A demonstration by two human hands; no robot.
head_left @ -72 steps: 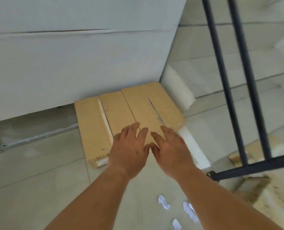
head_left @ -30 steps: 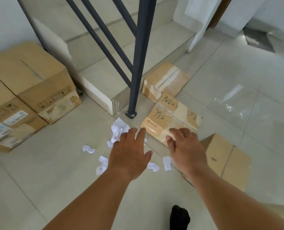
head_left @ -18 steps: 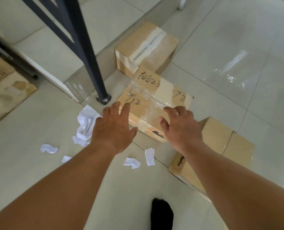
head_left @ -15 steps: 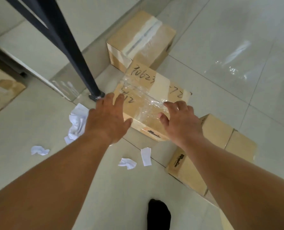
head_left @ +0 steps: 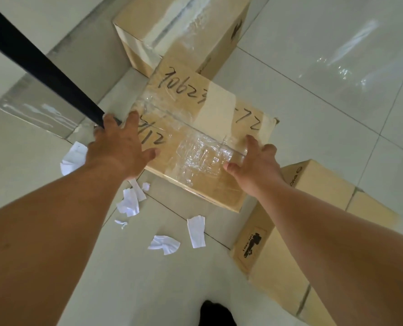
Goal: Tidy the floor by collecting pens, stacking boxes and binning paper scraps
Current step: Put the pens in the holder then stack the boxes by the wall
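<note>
**Around the edges of the tiled room**

A black metal rail slants down from the upper left and meets the pale, glossy tiled floor, which catches bright window glare on the right. Behind the rail runs a low raised step with a shiny grey face. At the bottom edge, a dark sock-clad foot rests on the tiles.

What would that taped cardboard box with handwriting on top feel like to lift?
The brown handwritten cardboard box probably stays stiff: its edges look square. The glossy clear tape may feel slippery under the right hand. Both hands, including the left hand, reach for it, suggesting it is bulky; its weight cannot be told.
</note>
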